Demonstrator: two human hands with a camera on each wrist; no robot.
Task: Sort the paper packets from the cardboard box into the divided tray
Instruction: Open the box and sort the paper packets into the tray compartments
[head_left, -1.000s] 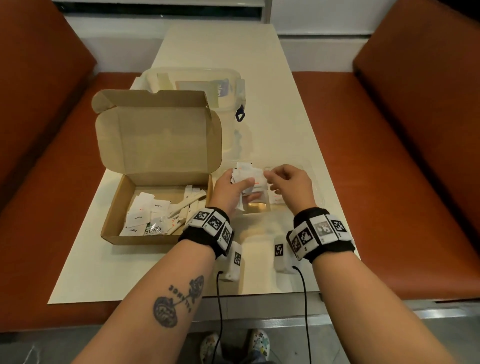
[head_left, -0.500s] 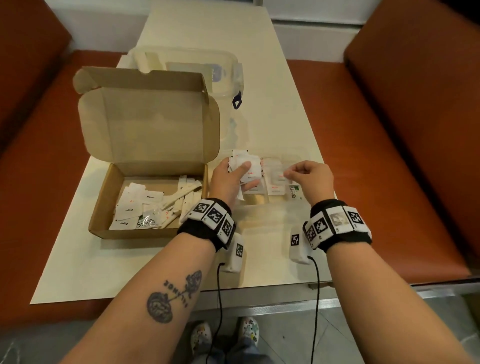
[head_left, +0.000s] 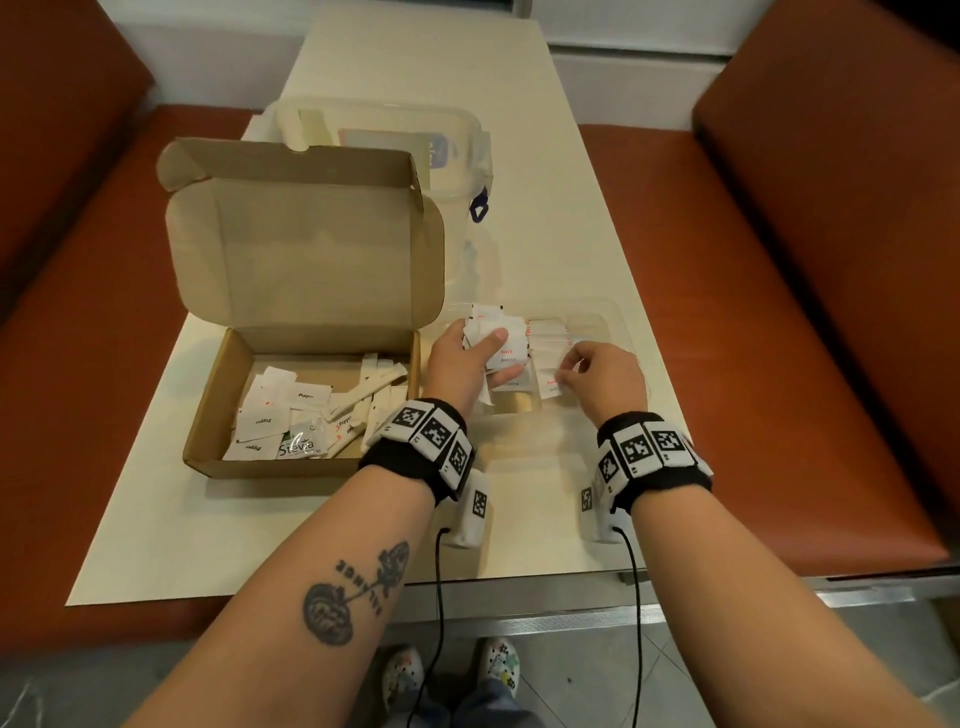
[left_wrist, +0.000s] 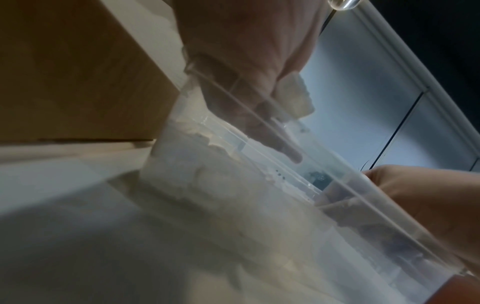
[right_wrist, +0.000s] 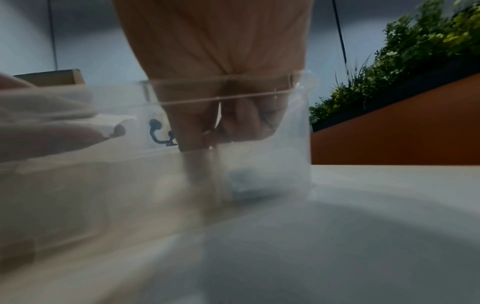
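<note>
The open cardboard box (head_left: 200, 415) sits on the left of the table with several white packets (head_left: 275, 410) loose inside. Right of it stands the clear divided tray (head_left: 618, 322), with a row of packets (head_left: 545, 338) in a middle compartment. My left hand (head_left: 467, 358) grips a stack of salt packets (head_left: 501, 335) above the tray's left part; the left wrist view shows them (left_wrist: 293, 92) in its curled fingers. My right hand (head_left: 569, 371) is lowered into the tray, its fingers curled. The right wrist view shows it (right_wrist: 221, 123) pinching one packet (right_wrist: 219, 115), seen edge-on.
A clear lidded container (head_left: 457, 135) stands behind the box on the cream table (head_left: 545, 234). Orange benches (head_left: 779, 312) run along both sides. The box's raised lid (head_left: 306, 244) blocks the view behind it. Plants (right_wrist: 415, 51) stand beyond the right bench.
My right hand left the stack held by the left hand and moved right and down into the tray with a packet. The left hand stayed with its stack.
</note>
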